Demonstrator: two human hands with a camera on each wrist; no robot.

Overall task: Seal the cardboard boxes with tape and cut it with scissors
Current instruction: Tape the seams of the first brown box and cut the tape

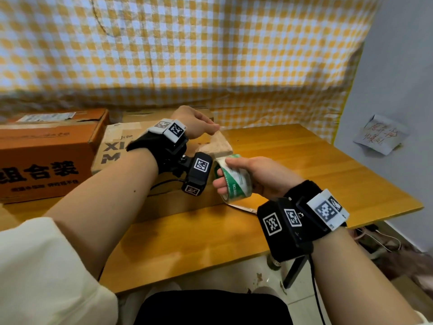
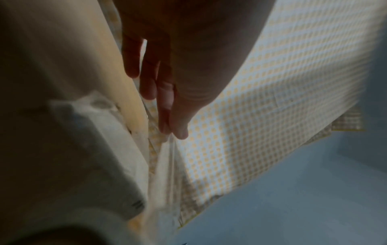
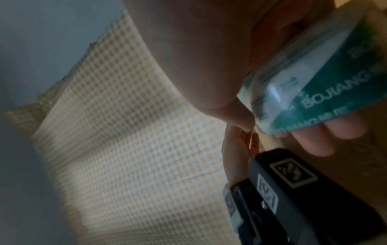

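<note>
A brown cardboard box with black letters stands on the wooden table. My right hand grips a roll of clear tape with a green and white core, just off the box's right corner; the roll fills the upper right of the right wrist view. A pulled-out strip of tape runs from the roll up to my left hand, which pinches its free end between thumb and finger. Scissors lie on the table under the roll, mostly hidden.
An orange printed box stands to the left, touching the brown one. A yellow checked cloth hangs behind the table. A note is stuck on the grey wall at right. Cables lie on the floor at right.
</note>
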